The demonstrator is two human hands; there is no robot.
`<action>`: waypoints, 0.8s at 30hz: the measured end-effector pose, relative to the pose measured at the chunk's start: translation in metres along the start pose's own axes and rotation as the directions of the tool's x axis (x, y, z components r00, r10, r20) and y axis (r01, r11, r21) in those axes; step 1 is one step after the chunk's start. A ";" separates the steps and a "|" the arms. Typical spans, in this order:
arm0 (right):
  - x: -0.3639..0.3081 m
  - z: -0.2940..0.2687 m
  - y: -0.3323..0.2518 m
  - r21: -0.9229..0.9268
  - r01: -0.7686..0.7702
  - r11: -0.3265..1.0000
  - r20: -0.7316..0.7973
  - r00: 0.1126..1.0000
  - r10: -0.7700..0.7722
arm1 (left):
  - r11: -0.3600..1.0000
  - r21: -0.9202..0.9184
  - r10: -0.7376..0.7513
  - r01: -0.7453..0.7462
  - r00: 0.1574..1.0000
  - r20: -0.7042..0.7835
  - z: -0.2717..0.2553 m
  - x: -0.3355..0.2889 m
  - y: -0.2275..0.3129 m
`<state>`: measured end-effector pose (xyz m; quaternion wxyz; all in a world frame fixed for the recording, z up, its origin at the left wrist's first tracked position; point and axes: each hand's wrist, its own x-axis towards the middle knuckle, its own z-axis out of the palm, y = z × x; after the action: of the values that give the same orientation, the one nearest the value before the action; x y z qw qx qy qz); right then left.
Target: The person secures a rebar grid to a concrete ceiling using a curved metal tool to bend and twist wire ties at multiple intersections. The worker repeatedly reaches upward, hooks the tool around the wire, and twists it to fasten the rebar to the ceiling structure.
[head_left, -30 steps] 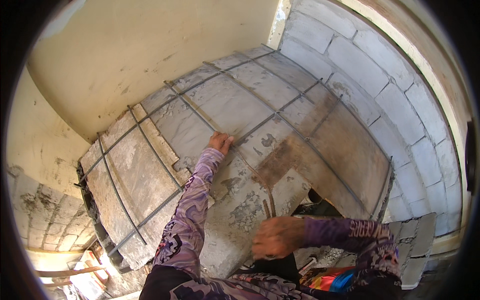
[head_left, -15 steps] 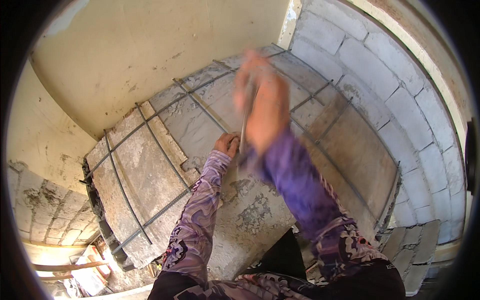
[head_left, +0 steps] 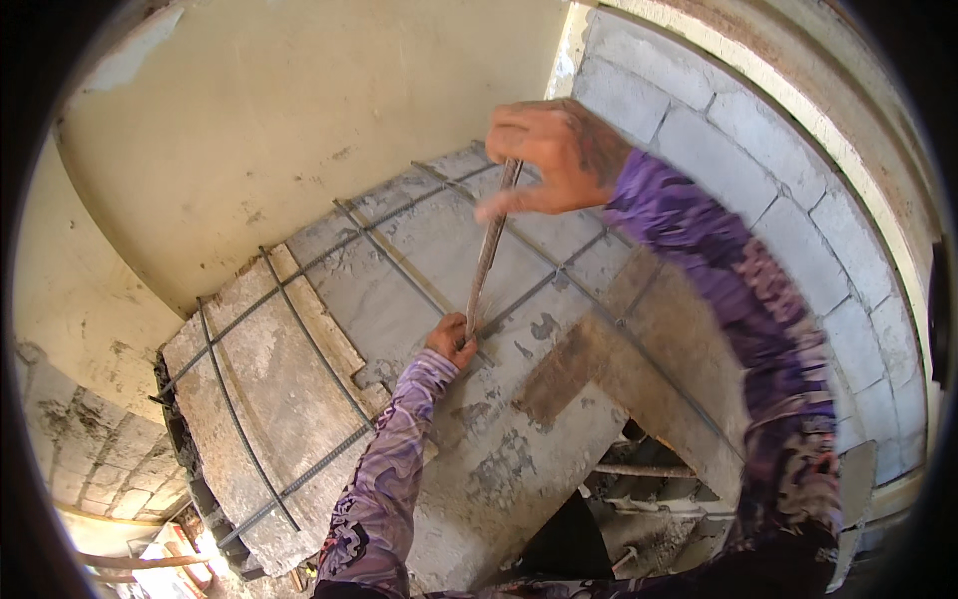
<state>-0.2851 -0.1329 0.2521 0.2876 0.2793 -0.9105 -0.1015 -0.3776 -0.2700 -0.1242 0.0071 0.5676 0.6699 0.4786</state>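
Observation:
A long, slim, rusty metal bar [head_left: 488,251] stands tilted over the grid of steel rebar [head_left: 529,295]. Its upper end is in my right hand [head_left: 557,155], whose fingers curl over it while the thumb sticks out beside the shaft. My left hand [head_left: 452,340] is low on the grid, its fingers closed about the foot of the bar. Those fingers hide exactly how the bar meets the rebar there. Beneath the grid are grey, mortar-stained boards [head_left: 384,270].
A stained cream wall [head_left: 329,110] rises behind the boards, and a grey block wall [head_left: 718,150] curves along the right. An opening in the boards near me shows a lower level with a rusty rod [head_left: 647,470] across it. Rebar ends stick out at the left edge.
My right hand, blurred before, has swung right, its elbow now bent outward. The bar leans with its top to the right. My left hand stays low on the grid.

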 end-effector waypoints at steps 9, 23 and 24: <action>-0.008 -0.032 -0.031 -0.189 0.057 0.980 0.460 0.887 0.037 | 0.984 -0.150 -0.087 0.095 0.995 0.054 0.009 0.003 0.000; -0.254 0.001 0.001 -0.301 -0.752 0.586 0.234 0.537 0.810 | 1.000 0.011 0.017 -0.017 1.000 0.008 0.032 0.014 -0.022; -0.283 0.010 -0.010 -0.303 -0.776 0.553 0.213 0.510 0.833 | 0.983 -0.111 -0.137 0.144 0.988 0.066 0.034 0.014 -0.024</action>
<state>-0.0942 0.0194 0.1088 0.1659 -0.2234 -0.9573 -0.0781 -0.3815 -0.2348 -0.1503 0.0932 0.5313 0.6789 0.4981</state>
